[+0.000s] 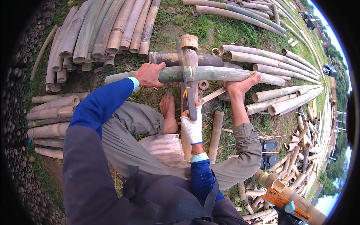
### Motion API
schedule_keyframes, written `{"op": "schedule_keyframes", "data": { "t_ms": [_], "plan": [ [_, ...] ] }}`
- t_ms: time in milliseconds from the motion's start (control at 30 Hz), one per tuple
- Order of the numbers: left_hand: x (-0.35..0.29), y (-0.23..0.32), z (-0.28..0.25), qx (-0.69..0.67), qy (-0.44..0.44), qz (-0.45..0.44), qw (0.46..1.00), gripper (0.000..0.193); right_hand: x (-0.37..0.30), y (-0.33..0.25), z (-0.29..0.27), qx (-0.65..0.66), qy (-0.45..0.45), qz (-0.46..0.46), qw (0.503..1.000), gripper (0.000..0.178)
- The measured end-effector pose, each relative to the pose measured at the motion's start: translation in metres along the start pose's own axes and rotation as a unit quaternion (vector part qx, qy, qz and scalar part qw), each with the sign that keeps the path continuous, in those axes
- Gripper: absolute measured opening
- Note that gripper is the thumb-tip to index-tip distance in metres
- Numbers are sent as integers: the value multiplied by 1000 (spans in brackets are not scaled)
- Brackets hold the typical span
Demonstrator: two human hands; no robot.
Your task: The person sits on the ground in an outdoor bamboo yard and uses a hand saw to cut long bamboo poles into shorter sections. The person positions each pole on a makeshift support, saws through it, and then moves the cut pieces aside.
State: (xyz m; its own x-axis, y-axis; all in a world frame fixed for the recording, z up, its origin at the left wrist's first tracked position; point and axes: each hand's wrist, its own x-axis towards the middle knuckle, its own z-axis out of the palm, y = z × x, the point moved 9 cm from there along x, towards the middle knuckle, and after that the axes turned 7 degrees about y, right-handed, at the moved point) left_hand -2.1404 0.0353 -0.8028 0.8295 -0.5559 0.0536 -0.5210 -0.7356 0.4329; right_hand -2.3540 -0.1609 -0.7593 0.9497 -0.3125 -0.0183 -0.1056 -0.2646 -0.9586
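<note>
A green-grey bamboo pole (210,74) lies crosswise over a wooden post (189,56) and a dark log (168,58). My bare left hand (150,75) is wrapped over the pole, left of the post. In my right hand (192,125), in a white knitted glove, is the black and orange handle of a handsaw (191,105). Its long thin blade points away from me and crosses the pole just right of my left hand; how deep it sits in the bamboo I cannot tell. My bare right foot (242,86) presses on the pole's right part.
Long bamboo poles (108,26) are stacked at the far left, with shorter pieces (54,112) below them. More poles (277,62) lie to the right. Cut offcuts (300,150) heap up at the right. An orange saw (287,204) rests by a thick bamboo at the lower right.
</note>
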Motion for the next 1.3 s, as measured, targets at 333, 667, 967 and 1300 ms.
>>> {"op": "schedule_keyframes", "data": {
  "t_ms": [333,667,967,1300],
  "plan": [
    [-13,-12,-10,-1,1,-5,1000,76,-186,-17,-89,-131,-30,51,990,66],
    [-13,-14,-15,9,-9,-20,1000,75,49,25,44,15,-15,-42,999,59],
    [-36,-32,-20,8,-25,-51,998,80,-126,-5,-57,-65,-51,29,996,62],
    [4,-4,-4,-31,-26,14,999,78,-23,-4,-15,1,-9,11,1000,59]
  ]
}}
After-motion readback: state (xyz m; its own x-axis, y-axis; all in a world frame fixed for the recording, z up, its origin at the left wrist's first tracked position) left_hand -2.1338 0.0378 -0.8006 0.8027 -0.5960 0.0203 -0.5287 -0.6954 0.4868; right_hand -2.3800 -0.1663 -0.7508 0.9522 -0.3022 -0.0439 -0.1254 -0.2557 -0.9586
